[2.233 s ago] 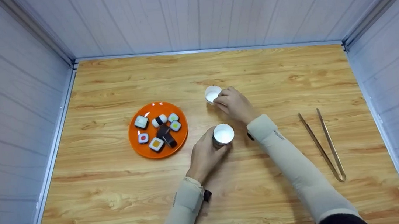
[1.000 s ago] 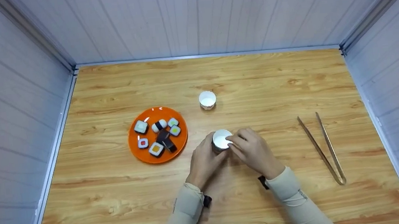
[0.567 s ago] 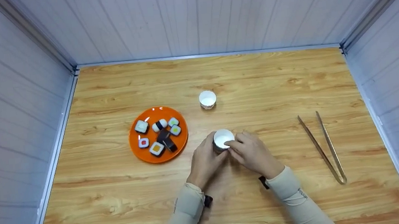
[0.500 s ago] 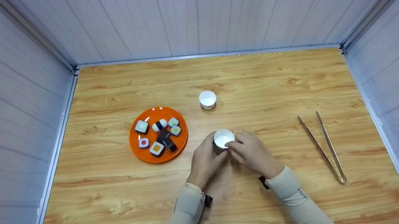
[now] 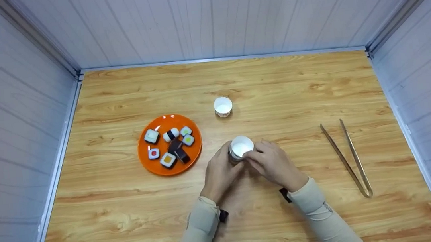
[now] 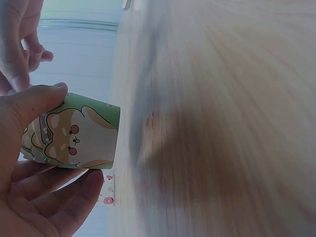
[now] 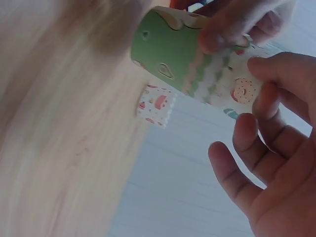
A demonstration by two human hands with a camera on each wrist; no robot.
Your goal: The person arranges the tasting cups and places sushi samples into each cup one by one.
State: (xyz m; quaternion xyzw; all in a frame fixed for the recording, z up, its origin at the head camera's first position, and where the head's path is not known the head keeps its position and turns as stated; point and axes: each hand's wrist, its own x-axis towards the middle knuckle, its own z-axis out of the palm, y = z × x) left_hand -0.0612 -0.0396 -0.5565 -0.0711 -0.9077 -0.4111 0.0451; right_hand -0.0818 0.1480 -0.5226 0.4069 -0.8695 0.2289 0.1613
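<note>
My left hand (image 5: 218, 177) grips a stack of nested paper baking cups (image 5: 237, 157) by its sides, above the wooden table. The outer green cup (image 6: 91, 136) has a cartoon dog on it, and scalloped rims overlap behind it. A white cup with a donut print (image 7: 243, 90) sticks out of the stack's top. My right hand (image 5: 274, 165) pinches this cup's rim between thumb and index finger, its other fingers loosely bent. Farther back, a single paper cup (image 5: 223, 106) with red prints stands upright on the table, apart from both hands.
To the left, an orange plate (image 5: 149, 166) carries several sushi pieces (image 5: 168, 160). Metal tongs (image 5: 360, 170) lie spread on the right. Pale panel walls (image 5: 208, 17) enclose the table's back and sides.
My right hand has left the single cup at the back and come to the stack's rim. The top cup has since risen slightly. My left hand keeps its grip.
</note>
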